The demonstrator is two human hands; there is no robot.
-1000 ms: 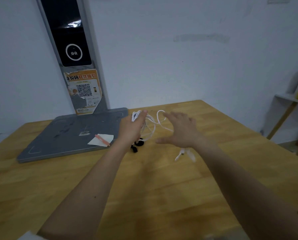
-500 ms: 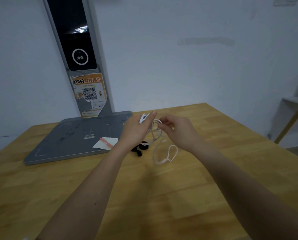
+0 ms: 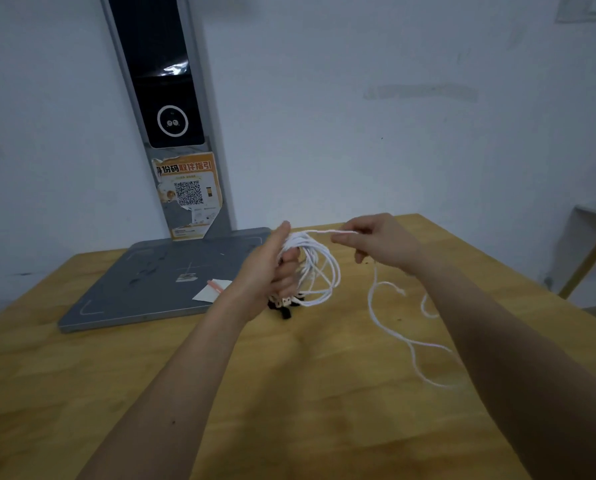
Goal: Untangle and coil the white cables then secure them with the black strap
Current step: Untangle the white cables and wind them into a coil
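**Both hands on the white cables above the table**

From the head camera I see my left hand [image 3: 272, 268] raised over the wooden table [image 3: 289, 393], fingers curled round a bundle of loops of the white cables [image 3: 319, 268]; a plug end hangs just below that fist. My right hand [image 3: 381, 242] pinches one strand that runs straight across from the bundle, and the loose tail drops from it and snakes over the table to the right. The black strap [image 3: 284, 311] lies on the table directly under the left hand, partly hidden. Behind it sits a grey base plate [image 3: 144, 285] with a slip of paper [image 3: 211, 291] on it.
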